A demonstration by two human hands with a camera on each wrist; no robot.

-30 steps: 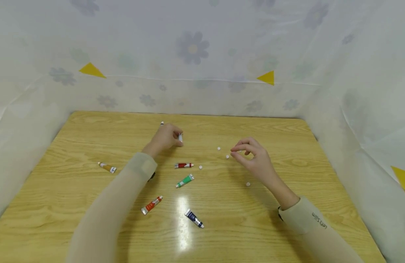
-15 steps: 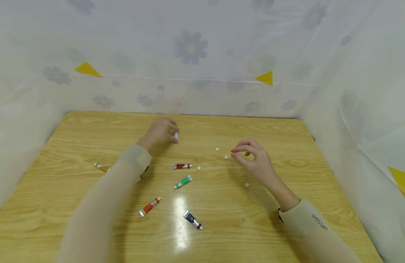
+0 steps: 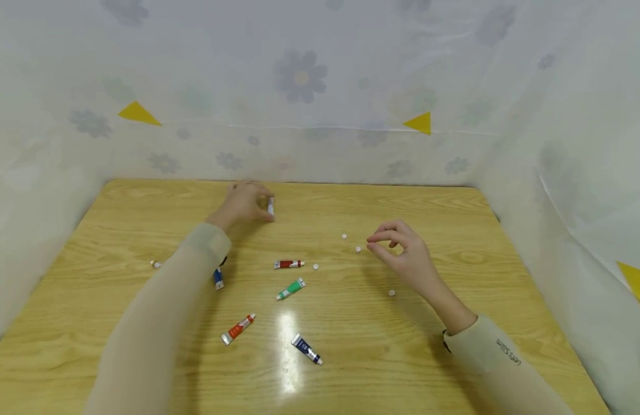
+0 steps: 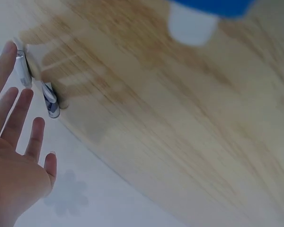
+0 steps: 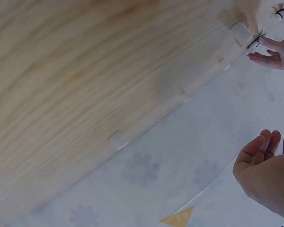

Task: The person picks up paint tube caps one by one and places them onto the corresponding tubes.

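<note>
L hand (image 3: 243,203) pinches tube (image 3: 270,206) nr table's far edge (image 3: 351,184); R hand (image 3: 405,253) loosely curled (holds nothing).

no text can be read

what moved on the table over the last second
The left hand, gripping a small paint tube, drew back toward the far edge of the table. As its sleeve shifted, a blue tube came into view and most of the orange-brown tube became hidden. The right hand, the white caps and the red tube, green tube, orange tube and dark blue tube stayed put.
</note>
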